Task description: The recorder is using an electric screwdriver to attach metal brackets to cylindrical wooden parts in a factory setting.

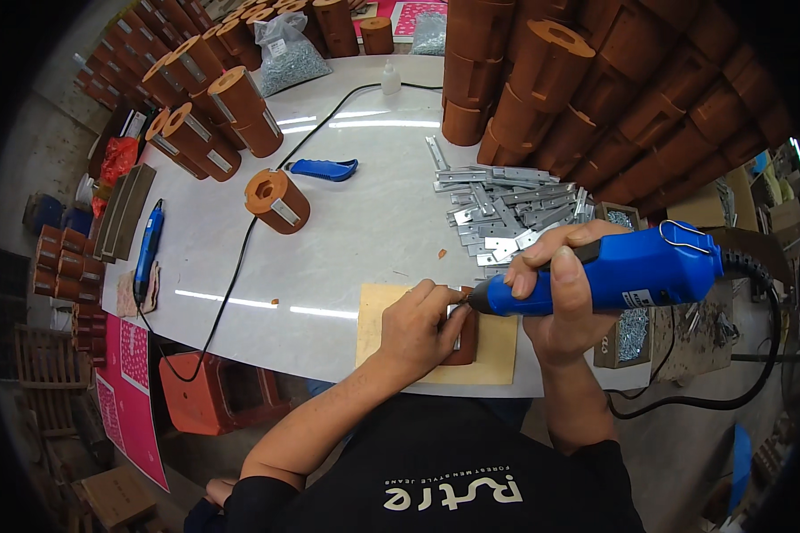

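Observation:
My right hand (564, 298) is wrapped round a blue electric screwdriver (627, 271), held nearly level with its dark nose pointing left. Under that nose lies a reddish-brown cylinder (462, 353) on a yellowish board (498, 355) at the table's near edge. My left hand (422, 324) is closed on the cylinder's left side, thumb and fingertips together by the screwdriver's tip. A metal strip shows partly along the cylinder; fingers hide the rest, and any screw at the tip cannot be made out.
Loose metal strips (507, 209) are heaped right of centre, beside trays of screws (633, 333). Brown cylinders (551, 67) stack high at the back right. One cylinder (278, 202), a blue utility knife (324, 169), a black cable (231, 289) and another blue screwdriver (148, 249) lie leftward.

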The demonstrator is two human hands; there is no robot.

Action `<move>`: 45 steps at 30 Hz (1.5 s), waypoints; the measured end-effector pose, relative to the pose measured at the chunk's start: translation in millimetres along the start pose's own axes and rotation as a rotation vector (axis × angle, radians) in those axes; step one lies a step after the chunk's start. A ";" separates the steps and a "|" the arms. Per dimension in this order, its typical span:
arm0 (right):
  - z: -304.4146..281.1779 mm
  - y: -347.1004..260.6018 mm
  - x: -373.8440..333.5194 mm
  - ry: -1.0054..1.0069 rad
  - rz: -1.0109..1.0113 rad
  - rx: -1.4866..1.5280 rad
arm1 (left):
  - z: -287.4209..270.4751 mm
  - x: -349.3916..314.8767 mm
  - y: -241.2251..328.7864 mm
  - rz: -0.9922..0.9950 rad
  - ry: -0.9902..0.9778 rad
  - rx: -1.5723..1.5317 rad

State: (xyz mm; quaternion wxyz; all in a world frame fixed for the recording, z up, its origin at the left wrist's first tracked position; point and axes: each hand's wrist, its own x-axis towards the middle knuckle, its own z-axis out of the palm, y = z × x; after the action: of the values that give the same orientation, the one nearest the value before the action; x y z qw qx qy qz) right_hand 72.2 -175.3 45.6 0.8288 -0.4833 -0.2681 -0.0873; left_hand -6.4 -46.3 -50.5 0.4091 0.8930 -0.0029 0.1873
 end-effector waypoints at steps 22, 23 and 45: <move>0.5 5.3 -1.2 -0.257 -0.004 -0.238 | -4.0 1.9 -1.5 -0.020 -0.067 -0.006; 1.6 6.3 -1.1 -0.252 -0.003 -0.229 | -3.8 2.3 -1.7 -0.019 -0.072 -0.010; -22.5 -16.5 0.1 -0.026 0.058 0.311 | -63.8 -27.8 -14.4 -0.697 -0.252 -1.127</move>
State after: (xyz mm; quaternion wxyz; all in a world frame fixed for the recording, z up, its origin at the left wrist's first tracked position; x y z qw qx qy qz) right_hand 73.7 -202.9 49.4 0.8924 -0.3576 -0.2748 -0.0144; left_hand -51.1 5.9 -32.4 0.8457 0.5067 0.1404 -0.0912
